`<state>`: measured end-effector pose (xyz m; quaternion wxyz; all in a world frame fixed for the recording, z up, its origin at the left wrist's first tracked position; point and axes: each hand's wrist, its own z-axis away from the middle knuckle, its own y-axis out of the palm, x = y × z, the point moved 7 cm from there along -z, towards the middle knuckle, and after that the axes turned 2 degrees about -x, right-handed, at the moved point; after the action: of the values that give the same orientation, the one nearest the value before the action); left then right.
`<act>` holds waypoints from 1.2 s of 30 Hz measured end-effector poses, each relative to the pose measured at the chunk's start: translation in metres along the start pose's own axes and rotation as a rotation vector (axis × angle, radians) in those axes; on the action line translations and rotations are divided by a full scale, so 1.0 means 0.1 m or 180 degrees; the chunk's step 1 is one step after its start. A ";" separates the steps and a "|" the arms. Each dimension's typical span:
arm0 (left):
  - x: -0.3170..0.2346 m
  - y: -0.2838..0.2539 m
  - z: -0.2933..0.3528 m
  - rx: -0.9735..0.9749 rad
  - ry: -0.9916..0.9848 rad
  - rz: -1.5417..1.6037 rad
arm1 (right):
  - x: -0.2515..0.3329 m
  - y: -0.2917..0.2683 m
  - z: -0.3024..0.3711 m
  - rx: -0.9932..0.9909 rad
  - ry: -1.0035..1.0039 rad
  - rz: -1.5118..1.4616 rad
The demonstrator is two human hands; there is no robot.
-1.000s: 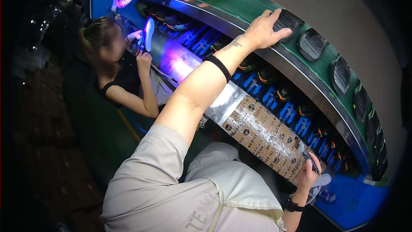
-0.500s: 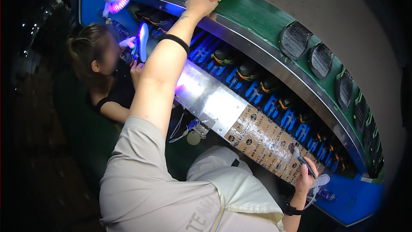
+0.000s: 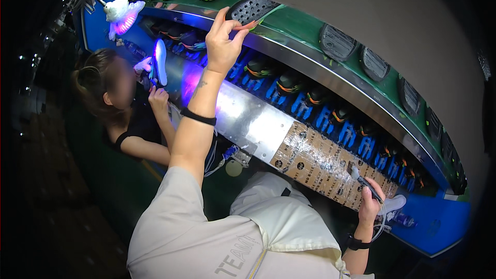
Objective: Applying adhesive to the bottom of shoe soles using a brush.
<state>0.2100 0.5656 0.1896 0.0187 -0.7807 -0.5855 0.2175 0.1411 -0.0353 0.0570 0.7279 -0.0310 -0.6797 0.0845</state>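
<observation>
- One long green shelf [image 3: 295, 27], curving beyond a cardboard-covered table [image 3: 310, 170].
- At the shelf's edge, just right of the left hand [image 3: 223, 49], the nearer one: a holed black sole [image 3: 253, 6], long axis roughly along the shelf, orange edge pinched between thumb and fingers.
- Gripped in the curled right hand [image 3: 369, 205], well apart: a brush [image 3: 366, 185].
- Hidden: sole's far side. Hard to make out: brush tip.

The plate [image 3: 256, 124] looked smooth, shiny metal; the cardboard [image 3: 320, 168] wore glossy clear film; the sole [image 3: 252, 9] looked matt, pitted and rubbery; the shirt [image 3: 201, 243] looked like matt, creased cloth
</observation>
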 end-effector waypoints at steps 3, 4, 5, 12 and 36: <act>-0.24 -0.01 -0.19 0.0682 -0.0055 -0.0087 | -0.05 -0.04 0.02 -0.0080 0.0051 -0.0042; -0.31 0.07 -0.25 0.1220 -0.0234 -0.0113 | -0.05 -0.07 0.03 -0.0099 0.0065 -0.0040; -0.38 0.07 -0.35 0.1014 -0.0067 0.0121 | -0.06 -0.09 0.03 -0.0095 0.0073 -0.0047; 0.77 1.04 -0.65 0.1791 -0.0817 -0.0961 | 0.01 -0.07 0.01 0.0050 -0.0156 0.0165; -2.92 0.69 1.99 0.0563 -0.4269 0.5609 | 0.80 -0.10 -0.49 0.1144 -0.0482 -0.0668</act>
<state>0.1368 0.2299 0.0830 -0.4073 -0.6437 0.3004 0.5740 0.1956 -0.0285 0.1340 0.6735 0.1766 -0.7059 0.1301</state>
